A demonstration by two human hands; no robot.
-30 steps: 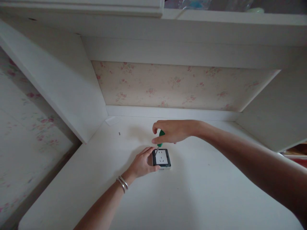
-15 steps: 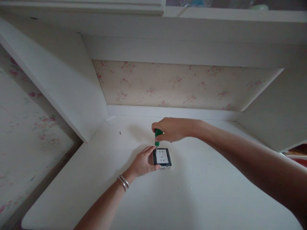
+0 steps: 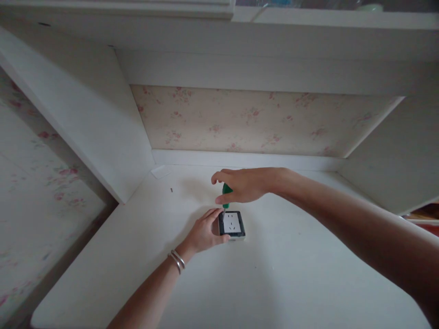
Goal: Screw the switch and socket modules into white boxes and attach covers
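Observation:
A square wall socket (image 3: pixel 232 223) with a white face and dark frame lies on the white desktop. My left hand (image 3: pixel 205 231) grips it from the left, thumb along the near edge and fingers at the far left corner. Over its left side, my right hand (image 3: pixel 242 185) has a green-handled screwdriver (image 3: pixel 226 189), held nearly upright. The thumb and forefinger of that hand are loosened and stretched past the handle. The shaft points down to the left part of the dark frame; its tip is too small to make out clearly.
A small screw-like piece (image 3: pixel 172 190) lies on the desktop (image 3: pixel 295 274) left of the hands. Farther back is a flat white plate (image 3: pixel 160 172) by the left side panel (image 3: pixel 85 114). A cabinet shelf (image 3: pixel 257 43) overhangs the desk.
My right thumb and forefinger have spread outward from the screwdriver handle, which stays over the same spot. My left hand and the socket have kept their places.

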